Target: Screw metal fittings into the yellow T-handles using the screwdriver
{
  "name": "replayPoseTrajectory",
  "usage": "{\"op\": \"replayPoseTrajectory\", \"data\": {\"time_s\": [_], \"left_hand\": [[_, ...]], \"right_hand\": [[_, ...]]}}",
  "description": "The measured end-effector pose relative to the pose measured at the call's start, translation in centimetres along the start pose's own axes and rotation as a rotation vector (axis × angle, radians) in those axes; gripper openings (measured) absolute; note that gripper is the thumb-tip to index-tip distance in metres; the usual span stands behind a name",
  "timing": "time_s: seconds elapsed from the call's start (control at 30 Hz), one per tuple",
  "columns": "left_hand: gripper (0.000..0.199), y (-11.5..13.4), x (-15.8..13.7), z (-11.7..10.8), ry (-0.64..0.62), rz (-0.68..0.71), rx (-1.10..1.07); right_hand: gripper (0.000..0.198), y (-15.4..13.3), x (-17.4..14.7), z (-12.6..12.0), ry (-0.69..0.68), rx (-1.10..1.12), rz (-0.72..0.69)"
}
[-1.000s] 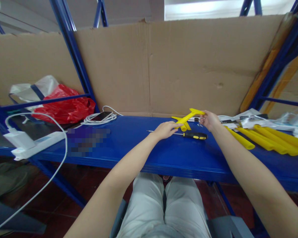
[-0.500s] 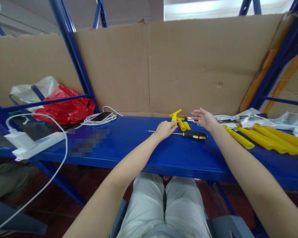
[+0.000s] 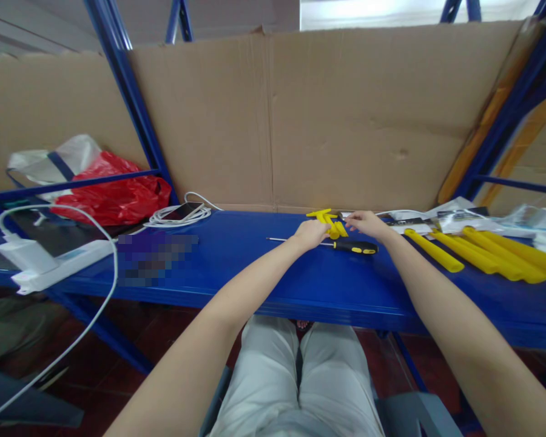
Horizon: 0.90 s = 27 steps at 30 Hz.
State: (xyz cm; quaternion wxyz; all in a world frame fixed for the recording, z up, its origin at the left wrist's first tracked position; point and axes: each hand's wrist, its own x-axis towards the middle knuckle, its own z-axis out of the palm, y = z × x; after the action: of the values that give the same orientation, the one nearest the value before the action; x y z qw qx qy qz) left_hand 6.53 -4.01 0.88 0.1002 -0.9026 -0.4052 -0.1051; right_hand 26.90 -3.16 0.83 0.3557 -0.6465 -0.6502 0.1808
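Note:
My left hand is closed at the yellow T-shaped plastic piece, gripping its lower end; the fingertips are partly hidden behind the hand. Close on its right lie short yellow tube pieces on the blue shelf. My right hand hovers just right of these pieces, fingers bent and slightly apart, with nothing visible in them. In front of both hands a screwdriver with a black and yellow handle lies flat, its thin shaft pointing left beneath my left wrist.
Several long yellow tubes and clear plastic packets lie on the right. Leftward are a coiled white cable, a white power strip and a red plastic bag. A cardboard sheet stands behind the blue shelf.
My right hand has come down and left toward the yellow pieces, its fingers bending inward. My left hand has shifted slightly right, and the T-shaped piece sits lower and more level.

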Motion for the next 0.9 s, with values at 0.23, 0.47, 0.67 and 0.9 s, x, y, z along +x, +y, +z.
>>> {"op": "replayPoseTrajectory", "data": {"time_s": [0.23,0.47,0.67,0.9], "left_hand": [[0.033,1.0,0.6,-0.4,-0.073,-0.050,0.048],[0.034,1.2,0.4,-0.9,-0.094,-0.086,0.038],[0.034,1.2,0.6,-0.6,-0.063,-0.121,0.020],[0.029,1.7,1.3,-0.3,-0.045,-0.146,-0.010]], "right_hand": [[0.016,0.0,-0.1,0.4,-0.072,-0.056,0.027],[0.017,0.2,0.0,0.4,-0.104,-0.105,-0.054],[0.015,0.5,0.0,0.5,-0.110,-0.118,-0.069],[0.016,0.2,-0.1,0.5,-0.127,-0.117,-0.072]]}}
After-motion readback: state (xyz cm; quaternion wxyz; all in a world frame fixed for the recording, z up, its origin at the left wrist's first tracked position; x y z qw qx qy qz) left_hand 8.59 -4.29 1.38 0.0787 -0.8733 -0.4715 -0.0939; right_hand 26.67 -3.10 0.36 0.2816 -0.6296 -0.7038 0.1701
